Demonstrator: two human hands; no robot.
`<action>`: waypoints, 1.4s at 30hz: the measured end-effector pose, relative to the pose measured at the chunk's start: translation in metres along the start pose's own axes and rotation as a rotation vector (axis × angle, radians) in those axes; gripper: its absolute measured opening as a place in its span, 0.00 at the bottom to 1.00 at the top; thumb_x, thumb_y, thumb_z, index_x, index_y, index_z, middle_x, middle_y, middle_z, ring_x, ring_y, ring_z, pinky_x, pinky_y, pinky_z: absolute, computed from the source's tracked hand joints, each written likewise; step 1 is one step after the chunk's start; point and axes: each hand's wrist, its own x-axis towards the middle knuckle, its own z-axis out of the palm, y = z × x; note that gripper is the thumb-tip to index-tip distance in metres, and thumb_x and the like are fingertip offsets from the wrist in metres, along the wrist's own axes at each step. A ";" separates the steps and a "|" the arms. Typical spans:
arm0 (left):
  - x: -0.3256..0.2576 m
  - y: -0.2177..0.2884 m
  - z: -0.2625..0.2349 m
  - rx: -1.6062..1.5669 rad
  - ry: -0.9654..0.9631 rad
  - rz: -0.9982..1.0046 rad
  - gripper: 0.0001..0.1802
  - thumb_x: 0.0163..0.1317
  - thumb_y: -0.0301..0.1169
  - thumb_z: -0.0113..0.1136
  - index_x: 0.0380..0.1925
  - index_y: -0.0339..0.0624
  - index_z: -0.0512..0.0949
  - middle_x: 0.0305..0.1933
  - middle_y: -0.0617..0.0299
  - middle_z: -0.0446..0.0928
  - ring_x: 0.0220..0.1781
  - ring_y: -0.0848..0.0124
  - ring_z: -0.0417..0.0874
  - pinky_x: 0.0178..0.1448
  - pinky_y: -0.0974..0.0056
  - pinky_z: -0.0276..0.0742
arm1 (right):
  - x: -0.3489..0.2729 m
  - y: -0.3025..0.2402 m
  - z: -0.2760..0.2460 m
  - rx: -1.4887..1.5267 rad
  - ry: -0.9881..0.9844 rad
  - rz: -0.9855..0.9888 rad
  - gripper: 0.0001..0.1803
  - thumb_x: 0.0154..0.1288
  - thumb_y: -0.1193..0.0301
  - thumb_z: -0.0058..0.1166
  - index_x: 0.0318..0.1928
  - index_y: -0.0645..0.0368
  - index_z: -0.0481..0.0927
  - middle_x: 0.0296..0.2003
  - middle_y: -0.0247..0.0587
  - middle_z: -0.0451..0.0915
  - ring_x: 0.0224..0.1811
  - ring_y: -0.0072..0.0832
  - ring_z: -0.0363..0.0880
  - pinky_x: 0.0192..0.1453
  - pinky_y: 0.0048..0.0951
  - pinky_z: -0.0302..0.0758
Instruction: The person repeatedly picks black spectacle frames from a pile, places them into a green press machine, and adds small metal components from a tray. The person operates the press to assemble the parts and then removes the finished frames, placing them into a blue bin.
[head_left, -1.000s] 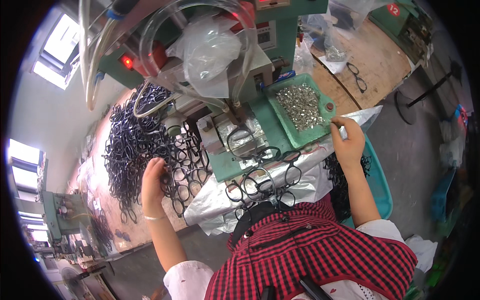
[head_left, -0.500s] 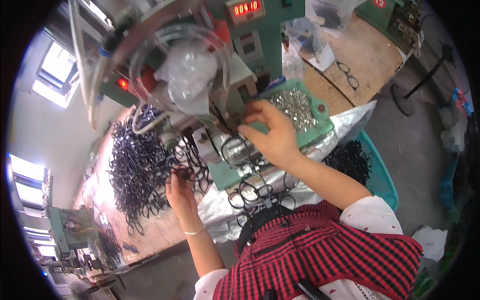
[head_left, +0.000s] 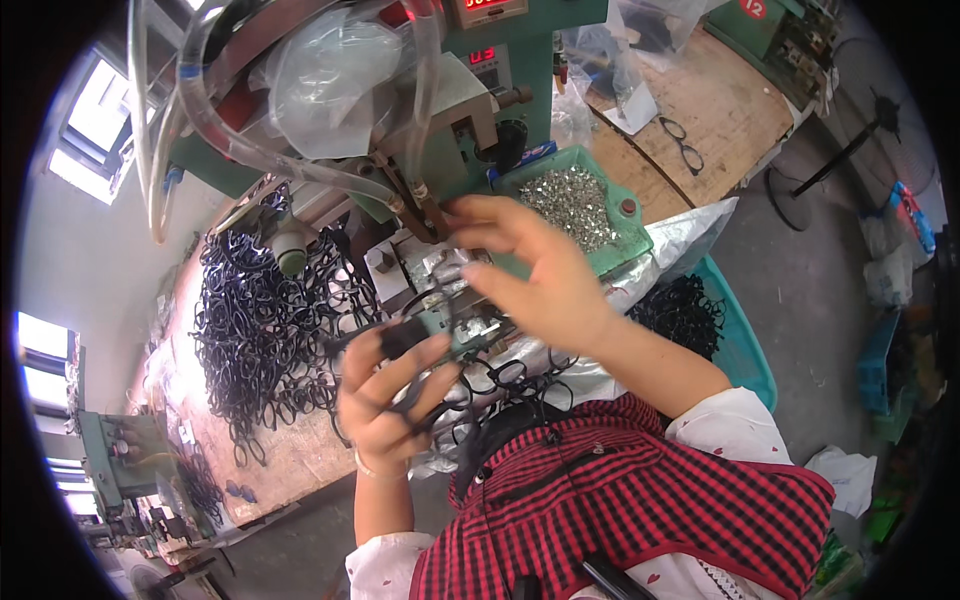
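My left hand [head_left: 385, 400] is closed around a black glasses frame [head_left: 400, 335], blurred by motion, in front of the machine's metal fixture [head_left: 440, 265]. My right hand [head_left: 545, 280] is at the right side of that fixture, fingers and thumb apart. Its fingertips are close under the machine's press head [head_left: 425, 205], and its thumb is beside a dark frame rim on the fixture. Part of the fixture is covered by both hands. Several more black frames [head_left: 505, 375] hang in front of it, over silver sheeting.
A large heap of black glasses frames [head_left: 265, 340] covers the bench on the left. Right of the machine stands a green tray [head_left: 628, 240] of small metal parts. A teal basket [head_left: 745, 345] with dark frames is below it. Clear hoses [head_left: 225, 140] and a plastic bag [head_left: 335, 85] hang nearby.
My left hand has moved right and up from the heap's edge to the fixture with a glasses frame. My right hand has shifted slightly left. A second red display is now lit.
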 end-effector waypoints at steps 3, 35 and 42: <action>0.020 -0.010 0.022 0.070 -0.075 0.201 0.13 0.44 0.32 0.64 0.33 0.50 0.88 0.47 0.64 0.85 0.47 0.61 0.82 0.57 0.48 0.82 | 0.012 0.038 -0.053 -0.595 0.243 -0.185 0.16 0.57 0.74 0.60 0.48 0.59 0.82 0.48 0.47 0.83 0.54 0.45 0.81 0.61 0.40 0.74; 0.009 -0.042 -0.070 -1.055 0.701 -0.748 0.20 0.62 0.31 0.57 0.51 0.32 0.71 0.31 0.63 0.65 0.30 0.75 0.63 0.34 0.70 0.60 | 0.001 0.098 -0.097 -0.862 0.483 -0.142 0.05 0.57 0.72 0.65 0.33 0.58 0.86 0.33 0.43 0.85 0.40 0.42 0.82 0.46 0.39 0.76; -0.121 -0.079 0.028 -1.007 0.618 -1.190 0.14 0.76 0.42 0.49 0.42 0.43 0.76 0.34 0.60 0.81 0.31 0.72 0.80 0.31 0.69 0.71 | -0.031 0.086 -0.104 -0.932 0.518 -0.159 0.07 0.58 0.75 0.63 0.38 0.58 0.86 0.35 0.42 0.84 0.40 0.40 0.82 0.47 0.38 0.77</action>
